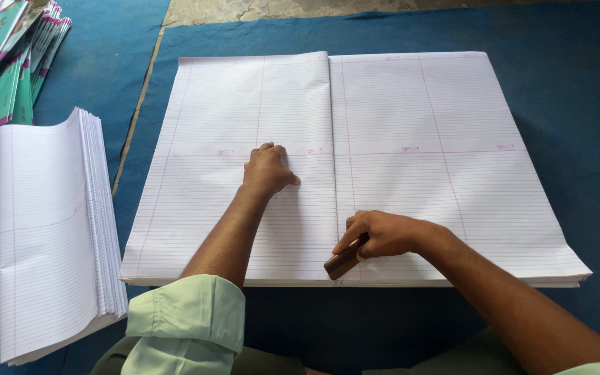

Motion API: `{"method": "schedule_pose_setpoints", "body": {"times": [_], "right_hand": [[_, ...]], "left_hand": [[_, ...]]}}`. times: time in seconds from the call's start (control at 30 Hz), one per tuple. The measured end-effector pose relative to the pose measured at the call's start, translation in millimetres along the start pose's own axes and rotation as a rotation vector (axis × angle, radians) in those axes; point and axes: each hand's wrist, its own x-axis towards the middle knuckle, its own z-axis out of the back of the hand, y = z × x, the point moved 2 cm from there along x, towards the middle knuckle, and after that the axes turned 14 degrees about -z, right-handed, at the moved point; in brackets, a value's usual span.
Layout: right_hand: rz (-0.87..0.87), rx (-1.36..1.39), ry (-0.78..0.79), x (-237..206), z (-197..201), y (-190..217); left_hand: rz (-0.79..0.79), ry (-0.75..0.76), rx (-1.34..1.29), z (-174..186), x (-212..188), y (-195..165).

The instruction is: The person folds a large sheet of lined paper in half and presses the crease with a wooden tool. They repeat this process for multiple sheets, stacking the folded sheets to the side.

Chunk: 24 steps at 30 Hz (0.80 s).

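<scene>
Looking down from the head camera, a big stack of ruled sheets (397, 160) fills the middle of the frame, lying on a blue mat (571, 83); the top sheet is folded over along a crease running down the centre. The left hand (267, 170) sits just left of that crease, near the middle of the picture, knuckles up and fingers curled under, pressing on the paper with nothing in its grasp. The right hand (382, 234) lies lower, right of centre, closed around a small brown block (343, 260) whose lower end touches the paper on the crease near the stack's front edge; most of the block is hidden inside the fingers, so its full shape is hard to make out. A pale green sleeve (185, 323) is rolled up at the bottom edge. At the left, a folded pile of ruled sheets (53, 236) rests apart from the main stack. In the upper left corner, coloured covers (5, 69) are cut off by the frame, their designs unclear.
</scene>
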Motion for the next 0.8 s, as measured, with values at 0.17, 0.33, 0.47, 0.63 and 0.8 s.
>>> {"method": "schedule_pose_setpoints", "body": {"times": [0.17,0.33,0.47,0.63,0.8], "right_hand": [[0.004,0.129,-0.056,9,9,-8],[-0.173,0.341,-0.292,11,38,-33],[-0.311,0.546,-0.528,6,60,-57],[-0.518,0.495,-0.797,-3,77,-90],[-0.6,0.314,-0.934,1,74,-111]], "left_hand": [[-0.006,-0.009,-0.014,0,-1,1],[-0.026,-0.013,-0.022,1,-3,1],[-0.029,-0.007,-0.01,3,-3,0],[-0.032,0.0,0.016,4,-1,1],[-0.062,-0.001,0.061,4,1,3]]}}
